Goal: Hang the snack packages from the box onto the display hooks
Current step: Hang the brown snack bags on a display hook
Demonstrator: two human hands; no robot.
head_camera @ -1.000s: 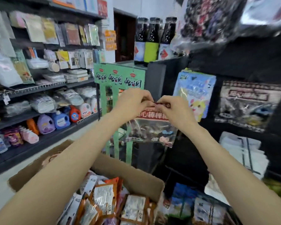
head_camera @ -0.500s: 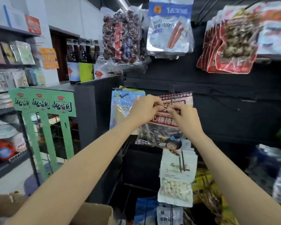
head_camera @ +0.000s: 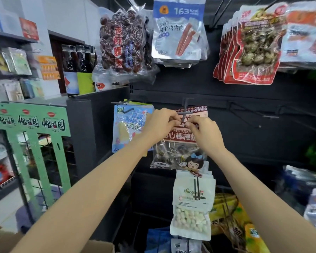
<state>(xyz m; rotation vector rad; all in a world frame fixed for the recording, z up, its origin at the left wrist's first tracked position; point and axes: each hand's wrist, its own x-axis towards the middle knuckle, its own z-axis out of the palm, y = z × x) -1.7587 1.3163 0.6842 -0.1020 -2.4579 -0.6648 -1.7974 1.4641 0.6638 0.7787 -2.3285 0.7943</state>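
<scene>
Lollipop package (head_camera: 179,143), glossy clear plastic, seemingly at the metal hook (head_camera: 185,112); left hand (head_camera: 160,125) and right hand (head_camera: 204,133) pinch its top.

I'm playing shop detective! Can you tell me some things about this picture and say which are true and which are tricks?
1. Both hands pinch the top of the lollipop bag. True.
2. The left hand is reaching into the box. False: it is up at the hook.
3. A white candy bag hangs below the lollipop bag. True.
4. The right hand holds a bottle. False: it pinches the lollipop bag.
</scene>
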